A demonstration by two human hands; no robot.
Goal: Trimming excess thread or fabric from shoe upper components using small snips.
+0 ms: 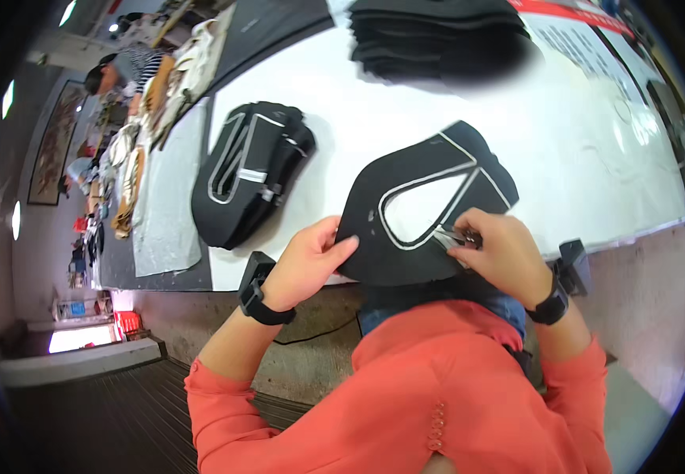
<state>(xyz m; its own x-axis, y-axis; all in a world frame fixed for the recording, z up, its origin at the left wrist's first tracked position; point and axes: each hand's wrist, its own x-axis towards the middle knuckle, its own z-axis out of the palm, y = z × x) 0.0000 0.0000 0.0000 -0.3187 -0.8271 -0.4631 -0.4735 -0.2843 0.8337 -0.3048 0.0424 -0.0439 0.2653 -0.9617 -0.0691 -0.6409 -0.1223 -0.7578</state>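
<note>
— black fabric panel [406, 229] hangs off the white table [358, 126] edge; our left hand [307, 265] pinches its near corner.
— and our right hand [500, 253] is closed on small snips [457, 237] at the white outline; a slip could nick the stitching.

The fabric piece [429, 213] is black with thin white outline lines around its cut-out. The stack of pieces [252, 174] beside it is also black with white lines and small grey tabs. The desk [406, 110] is white. The sleeves [406, 395] are orange-red, the wristbands [262, 306] black.
</note>
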